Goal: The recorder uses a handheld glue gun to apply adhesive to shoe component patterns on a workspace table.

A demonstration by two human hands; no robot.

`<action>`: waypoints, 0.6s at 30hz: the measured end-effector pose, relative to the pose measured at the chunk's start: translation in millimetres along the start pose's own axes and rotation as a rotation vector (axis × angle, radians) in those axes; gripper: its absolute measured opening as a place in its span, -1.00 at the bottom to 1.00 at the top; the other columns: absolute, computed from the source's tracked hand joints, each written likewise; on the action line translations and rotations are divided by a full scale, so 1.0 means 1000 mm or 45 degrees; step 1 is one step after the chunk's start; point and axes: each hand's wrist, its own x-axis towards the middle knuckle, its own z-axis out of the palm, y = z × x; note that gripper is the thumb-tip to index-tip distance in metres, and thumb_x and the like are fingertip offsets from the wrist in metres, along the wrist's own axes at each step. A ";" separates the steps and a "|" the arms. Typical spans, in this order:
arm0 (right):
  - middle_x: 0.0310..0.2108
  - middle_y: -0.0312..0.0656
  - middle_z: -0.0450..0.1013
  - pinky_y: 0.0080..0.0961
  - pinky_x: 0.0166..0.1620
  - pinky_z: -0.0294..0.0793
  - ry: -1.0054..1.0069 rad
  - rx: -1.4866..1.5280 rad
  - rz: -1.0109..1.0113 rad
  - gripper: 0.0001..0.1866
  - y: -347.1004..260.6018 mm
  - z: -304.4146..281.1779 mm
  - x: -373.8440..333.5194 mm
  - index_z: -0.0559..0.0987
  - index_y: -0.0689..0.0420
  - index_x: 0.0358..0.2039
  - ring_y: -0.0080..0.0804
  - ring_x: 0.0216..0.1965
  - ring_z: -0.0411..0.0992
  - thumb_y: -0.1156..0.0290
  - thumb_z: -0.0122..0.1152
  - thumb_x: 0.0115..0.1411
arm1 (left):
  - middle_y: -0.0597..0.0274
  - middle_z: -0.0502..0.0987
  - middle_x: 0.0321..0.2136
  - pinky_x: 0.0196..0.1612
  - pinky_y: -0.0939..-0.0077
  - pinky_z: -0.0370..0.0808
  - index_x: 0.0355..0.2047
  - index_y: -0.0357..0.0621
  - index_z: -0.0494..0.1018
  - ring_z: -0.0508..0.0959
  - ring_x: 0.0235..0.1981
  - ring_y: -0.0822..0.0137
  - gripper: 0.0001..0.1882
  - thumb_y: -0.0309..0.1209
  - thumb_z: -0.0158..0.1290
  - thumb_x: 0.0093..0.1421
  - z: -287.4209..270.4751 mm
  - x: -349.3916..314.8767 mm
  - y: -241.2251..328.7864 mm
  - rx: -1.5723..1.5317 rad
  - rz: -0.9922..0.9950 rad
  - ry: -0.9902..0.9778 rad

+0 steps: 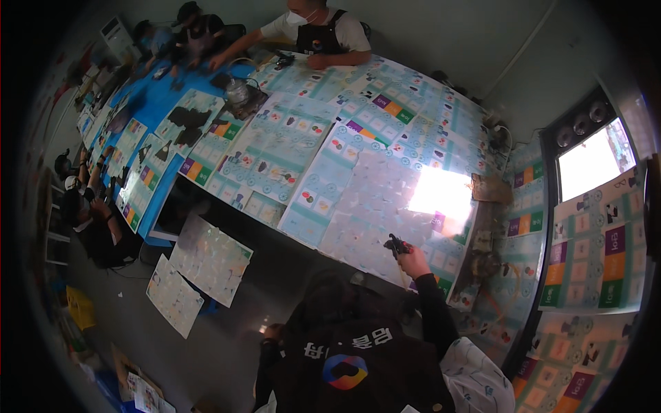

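Note:
My right hand (413,262) is closed round a small black-and-red hand tool (396,245). Its kind is too small and dark to make out. The hand is above the near right part of the table, over a greyish, speckled sheet (365,206) lying on printed paper. Low beside my dark apron (351,351) is my left hand (273,332), away from the tabletop. Its fingers are dim and partly hidden, with a small bright spot by them.
Printed sheets (275,144) cover the long table. A clear kettle-like vessel (237,91) stands farther back. Across the table a masked person (320,34) reaches left; other people sit along the left. Two speckled boards (210,258) stand left of me. A bright window (595,165) is at right.

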 end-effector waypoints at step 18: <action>-0.74 -0.09 0.34 -0.41 -0.55 0.31 0.062 0.060 -0.243 -0.84 -0.013 0.021 0.028 0.44 0.24 -0.57 -0.29 -0.69 0.34 0.43 0.01 -0.20 | 0.08 0.48 -0.23 -0.15 0.27 0.43 -0.24 0.03 0.47 0.47 -0.20 0.07 -0.73 -0.36 -0.01 -0.01 0.017 -0.012 0.018 -0.217 -0.047 0.090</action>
